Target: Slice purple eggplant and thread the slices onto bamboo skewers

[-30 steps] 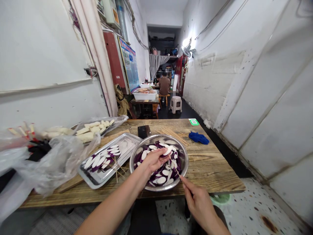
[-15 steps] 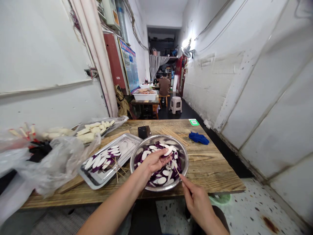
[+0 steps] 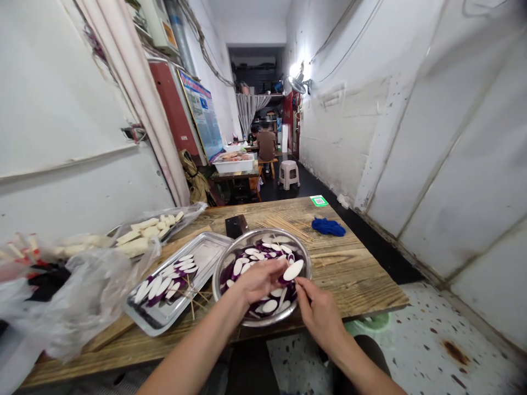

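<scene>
Above a steel bowl of purple-skinned, white-fleshed eggplant slices, my two hands meet at one eggplant slice. My left hand has its curled fingers at the slice's left edge. My right hand pinches a thin wooden skewer just under the slice; most of the stick is hidden by the fingers. Left of the bowl, a metal tray carries several skewered eggplant slices with their sticks pointing right.
Loose skewers, a dark block and a blue cloth lie behind the bowl on the wooden table. Plastic bags and pale cut pieces crowd the left. A stool and a seated person are farther back.
My right hand has moved up and left along the skewer, close to my left hand. The slice now faces up at the skewer's end. The view has shifted slightly.
</scene>
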A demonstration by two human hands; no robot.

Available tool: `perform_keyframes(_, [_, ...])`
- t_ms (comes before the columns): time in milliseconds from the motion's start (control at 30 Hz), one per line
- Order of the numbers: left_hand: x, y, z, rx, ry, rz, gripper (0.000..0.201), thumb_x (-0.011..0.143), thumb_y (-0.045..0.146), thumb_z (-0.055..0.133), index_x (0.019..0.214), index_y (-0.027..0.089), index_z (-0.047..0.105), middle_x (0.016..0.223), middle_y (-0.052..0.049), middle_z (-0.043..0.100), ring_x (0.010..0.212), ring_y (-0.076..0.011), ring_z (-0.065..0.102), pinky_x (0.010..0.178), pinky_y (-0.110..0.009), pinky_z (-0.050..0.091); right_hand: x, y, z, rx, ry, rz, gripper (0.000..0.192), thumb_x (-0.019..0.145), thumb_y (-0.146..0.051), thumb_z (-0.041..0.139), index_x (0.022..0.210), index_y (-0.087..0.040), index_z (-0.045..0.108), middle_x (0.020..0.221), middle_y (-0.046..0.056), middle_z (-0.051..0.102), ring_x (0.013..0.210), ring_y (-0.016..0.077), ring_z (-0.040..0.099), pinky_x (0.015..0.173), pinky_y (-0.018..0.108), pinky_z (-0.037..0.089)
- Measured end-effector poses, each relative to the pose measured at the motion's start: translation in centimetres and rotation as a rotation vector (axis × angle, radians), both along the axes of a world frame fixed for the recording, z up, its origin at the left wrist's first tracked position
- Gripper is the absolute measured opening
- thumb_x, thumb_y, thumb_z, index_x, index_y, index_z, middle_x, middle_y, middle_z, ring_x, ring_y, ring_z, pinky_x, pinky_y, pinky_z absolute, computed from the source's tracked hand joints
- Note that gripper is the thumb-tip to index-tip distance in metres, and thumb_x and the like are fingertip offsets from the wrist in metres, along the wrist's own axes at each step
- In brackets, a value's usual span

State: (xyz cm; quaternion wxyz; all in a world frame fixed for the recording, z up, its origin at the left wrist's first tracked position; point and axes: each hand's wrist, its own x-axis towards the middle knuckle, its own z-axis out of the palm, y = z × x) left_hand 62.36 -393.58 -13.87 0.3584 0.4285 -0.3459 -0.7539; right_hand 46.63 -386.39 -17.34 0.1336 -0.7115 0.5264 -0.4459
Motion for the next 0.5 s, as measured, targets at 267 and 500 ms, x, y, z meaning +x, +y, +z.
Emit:
perform_keyframes(267, [2.5, -9.0, -0.9, -0.752, -1.158, -0.016, 0.017, 0.068, 0.022, 0.059, 0.081, 0.018, 0.068, 0.086, -0.005, 0.066, 0.083, -0.0188, 0.057, 0.078, -0.027, 0.039, -1.6, 0.2, -1.5, 0.080, -0.007, -0.009, 0.034, 0.085, -0.026, 0.034, 0.101, -0.012, 0.061, 0.081, 0.010, 0.069, 0.066, 0.0190, 0.065, 0.061, 0.026, 0.048])
perform_keyframes(500, [0.5, -11.1, -3.3, -0.880, -1.453, -0.325, 0.016, 0.065, 0.031, 0.061, 0.078, 0.024, 0.067, 0.091, -0.005, 0.063, 0.098, -0.0245, 0.048, 0.084, -0.033, 0.033, -1.9, 0.8, -1.9, 0.143, 0.002, 0.028, 0.035, 0.085, -0.027, 0.033, 0.103, -0.012, 0.060, 0.077, 0.009, 0.069, 0.066, 0.0196, 0.064, 0.064, 0.027, 0.048])
